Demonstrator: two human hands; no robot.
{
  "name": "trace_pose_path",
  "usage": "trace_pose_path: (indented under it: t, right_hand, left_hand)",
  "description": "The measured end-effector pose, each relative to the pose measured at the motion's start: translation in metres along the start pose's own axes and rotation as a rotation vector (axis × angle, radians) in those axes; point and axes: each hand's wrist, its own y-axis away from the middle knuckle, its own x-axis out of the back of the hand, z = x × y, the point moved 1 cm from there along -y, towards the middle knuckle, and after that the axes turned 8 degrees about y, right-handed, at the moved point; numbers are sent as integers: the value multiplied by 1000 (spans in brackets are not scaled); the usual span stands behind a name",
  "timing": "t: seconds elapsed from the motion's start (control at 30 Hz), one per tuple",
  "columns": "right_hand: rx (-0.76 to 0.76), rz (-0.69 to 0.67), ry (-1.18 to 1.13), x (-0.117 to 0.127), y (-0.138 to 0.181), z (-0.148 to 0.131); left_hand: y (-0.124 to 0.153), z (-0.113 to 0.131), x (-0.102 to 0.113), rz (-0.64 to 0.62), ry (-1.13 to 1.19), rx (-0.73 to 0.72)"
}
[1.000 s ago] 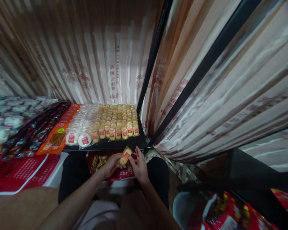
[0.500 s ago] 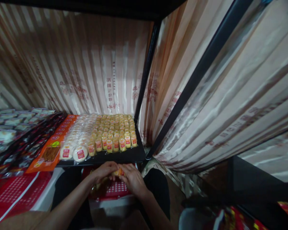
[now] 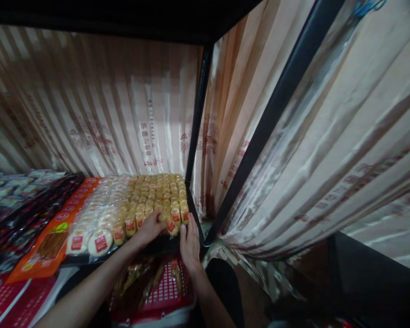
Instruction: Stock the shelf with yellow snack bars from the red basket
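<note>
Rows of small yellow snack packets point(image 3: 157, 193) with red labels fill the right end of a dark shelf point(image 3: 164, 246). My left hand point(image 3: 150, 227) rests on the front row, fingers curled over a yellow packet point(image 3: 171, 225) at the shelf's front edge. My right hand point(image 3: 190, 241) lies just right of that packet, fingers stretched out and pressed flat against the front row's end. Round white packets point(image 3: 95, 239) with red labels sit left of the yellow ones.
An orange packet point(image 3: 48, 243) and dark packets point(image 3: 13, 228) lie further left on the shelf. A red basket point(image 3: 157, 291) with snacks sits below my hands. Black shelf posts point(image 3: 196, 114) and striped plastic curtain point(image 3: 310, 150) close off the back and right.
Both hands have risen from over the red basket to the shelf's front row, carrying the yellow packet up with them. The view has tilted upward and closer to the shelf.
</note>
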Motion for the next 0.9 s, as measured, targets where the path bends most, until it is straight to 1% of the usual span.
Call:
trace_pose_path:
  t: [0.07, 0.13, 0.23, 0.33, 0.47, 0.53, 0.63, 0.73, 0.9]
  right_hand:
    - [-49, 4, -4, -14, -16, 10]
    - [-72, 3, -8, -25, -32, 16]
    - [-63, 27, 1, -32, -52, 18]
    - [-68, 55, 36, -33, -65, 17]
    - [-90, 61, 57, -37, -70, 24]
    - [-79, 32, 50, -41, -69, 29]
    - [-53, -17, 59, -47, -67, 33]
    - [-53, -32, 88, -45, -66, 33]
    - [-30, -48, 120, -40, -67, 29]
  left_hand:
    - [-21, 16, -3, 77, -77, -94]
    - [-42, 32, -7, 97, -138, -172]
    - [-70, 54, -14, 99, -209, -227]
    - [-99, 65, -22, 132, -255, -240]
    - [-142, 69, -38, 177, -293, -241]
    - [-162, 70, -47, 183, -314, -268]
    - [-186, 74, -61, 122, -445, -343]
    - [-200, 73, -70, 30, -549, -390]
    - [-213, 62, -75, -36, -648, -405]
